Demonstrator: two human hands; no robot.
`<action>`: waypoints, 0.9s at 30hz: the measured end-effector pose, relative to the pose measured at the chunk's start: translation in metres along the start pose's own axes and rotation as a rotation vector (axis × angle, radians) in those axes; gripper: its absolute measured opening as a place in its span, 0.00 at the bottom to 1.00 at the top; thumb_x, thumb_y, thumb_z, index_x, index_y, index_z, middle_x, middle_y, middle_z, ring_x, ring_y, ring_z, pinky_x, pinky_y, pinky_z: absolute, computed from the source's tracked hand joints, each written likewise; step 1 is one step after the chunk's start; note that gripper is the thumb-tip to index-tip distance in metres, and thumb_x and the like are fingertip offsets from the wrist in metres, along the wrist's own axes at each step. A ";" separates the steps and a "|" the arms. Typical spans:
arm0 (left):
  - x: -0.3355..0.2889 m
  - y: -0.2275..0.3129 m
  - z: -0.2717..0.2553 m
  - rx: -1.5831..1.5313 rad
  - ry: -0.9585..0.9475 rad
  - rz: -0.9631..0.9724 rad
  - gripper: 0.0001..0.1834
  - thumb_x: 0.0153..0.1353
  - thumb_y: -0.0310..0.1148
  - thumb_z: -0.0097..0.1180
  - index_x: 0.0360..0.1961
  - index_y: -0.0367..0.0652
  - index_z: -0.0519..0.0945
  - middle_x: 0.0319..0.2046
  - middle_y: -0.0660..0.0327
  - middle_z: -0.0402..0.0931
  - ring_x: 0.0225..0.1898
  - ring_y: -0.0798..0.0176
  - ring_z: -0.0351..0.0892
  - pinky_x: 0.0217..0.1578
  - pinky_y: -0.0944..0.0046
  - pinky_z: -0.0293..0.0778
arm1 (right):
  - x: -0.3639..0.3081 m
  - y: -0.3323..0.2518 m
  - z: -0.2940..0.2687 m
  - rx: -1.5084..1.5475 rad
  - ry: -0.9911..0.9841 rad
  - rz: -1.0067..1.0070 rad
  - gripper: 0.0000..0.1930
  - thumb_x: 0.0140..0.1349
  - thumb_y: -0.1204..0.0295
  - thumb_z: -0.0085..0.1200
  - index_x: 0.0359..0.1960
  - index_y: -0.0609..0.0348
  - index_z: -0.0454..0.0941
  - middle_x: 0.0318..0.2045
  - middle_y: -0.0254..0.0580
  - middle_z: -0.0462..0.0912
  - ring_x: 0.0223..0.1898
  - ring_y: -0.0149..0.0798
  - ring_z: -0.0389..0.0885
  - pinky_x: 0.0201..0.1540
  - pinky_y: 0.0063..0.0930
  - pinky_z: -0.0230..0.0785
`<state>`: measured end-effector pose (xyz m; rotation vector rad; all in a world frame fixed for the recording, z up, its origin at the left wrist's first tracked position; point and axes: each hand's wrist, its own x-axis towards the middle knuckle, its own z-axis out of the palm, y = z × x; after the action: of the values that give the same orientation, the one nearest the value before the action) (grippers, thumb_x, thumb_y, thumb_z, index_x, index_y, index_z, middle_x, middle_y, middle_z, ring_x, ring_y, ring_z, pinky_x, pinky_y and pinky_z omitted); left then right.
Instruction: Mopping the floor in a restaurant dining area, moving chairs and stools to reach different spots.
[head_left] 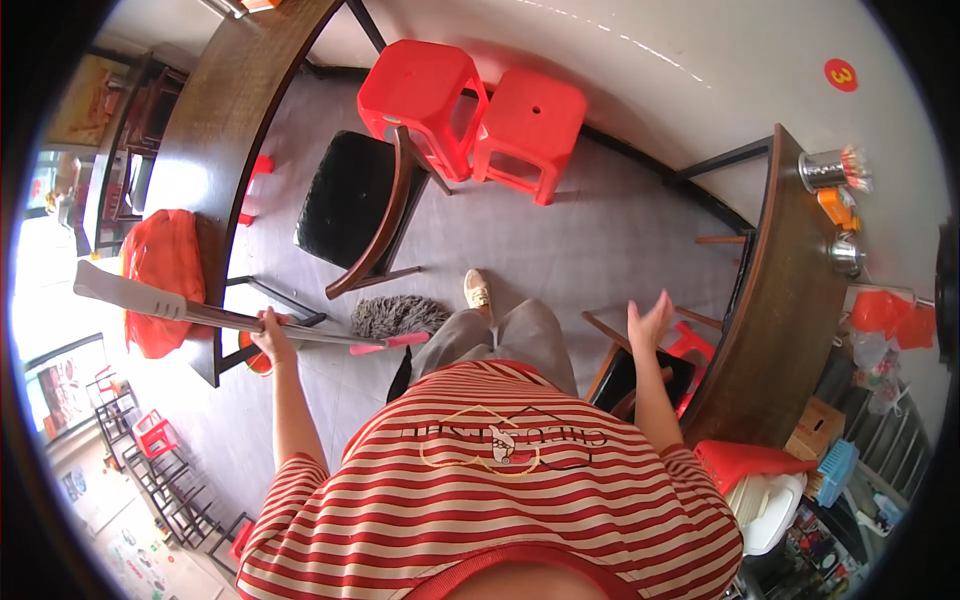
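Note:
My left hand (pixel 272 338) is wrapped around the metal pole of a mop (pixel 218 317). The pole's pale grip end points up and to the left, in front of an orange-red plastic bag (pixel 165 262) on the left table. At the pole's lower end are a pink collar and a shaggy grey mop head (pixel 398 314), which rests on the floor left of my foot. On the other side, my right hand (pixel 650 322) is held out with fingers spread and nothing in it, above a dark-seated chair (pixel 627 375) by the right table.
A black-seated wooden chair (pixel 350 195) stands ahead, near two red plastic stools (pixel 420 85) against the wall. Long wooden tables flank me, the left one (pixel 205 150) and the right one (pixel 780 330). Metal containers (pixel 825 171) stand on the right table.

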<state>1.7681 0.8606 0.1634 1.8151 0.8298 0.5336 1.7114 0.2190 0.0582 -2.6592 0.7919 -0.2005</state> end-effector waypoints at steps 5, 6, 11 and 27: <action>-0.021 0.018 0.050 0.121 -0.056 0.175 0.11 0.52 0.27 0.46 0.14 0.41 0.65 0.12 0.65 0.64 0.17 0.71 0.63 0.24 0.70 0.63 | 0.139 -0.074 0.120 0.311 -0.416 0.161 0.40 0.44 0.58 0.63 0.57 0.65 0.58 0.51 0.59 0.68 0.53 0.49 0.67 0.54 0.37 0.60; -0.023 0.012 0.047 0.087 -0.055 0.066 0.11 0.53 0.28 0.46 0.14 0.41 0.66 0.13 0.65 0.64 0.19 0.71 0.63 0.27 0.69 0.64 | 0.165 -0.093 0.144 0.369 -0.483 0.188 0.41 0.44 0.58 0.63 0.57 0.65 0.57 0.51 0.59 0.68 0.54 0.48 0.67 0.54 0.36 0.61; -0.086 -0.001 -0.008 0.183 0.049 -0.145 0.12 0.56 0.36 0.45 0.20 0.40 0.69 0.23 0.61 0.71 0.32 0.67 0.69 0.44 0.64 0.65 | 0.258 -0.185 0.234 0.433 -0.729 0.261 0.45 0.42 0.54 0.64 0.57 0.69 0.56 0.53 0.62 0.66 0.54 0.46 0.68 0.53 0.33 0.62; -0.074 0.049 0.103 0.386 0.100 -0.474 0.09 0.53 0.41 0.46 0.28 0.47 0.69 0.37 0.59 0.74 0.40 0.65 0.70 0.35 0.62 0.72 | 0.340 -0.136 0.296 0.953 -0.749 0.698 0.27 0.45 0.59 0.65 0.45 0.62 0.71 0.41 0.41 0.77 0.37 0.33 0.78 0.33 0.26 0.71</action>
<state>1.8040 0.7300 0.1712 1.8503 1.4608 0.1624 2.1318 0.2252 -0.1539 -1.2979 0.9559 0.4608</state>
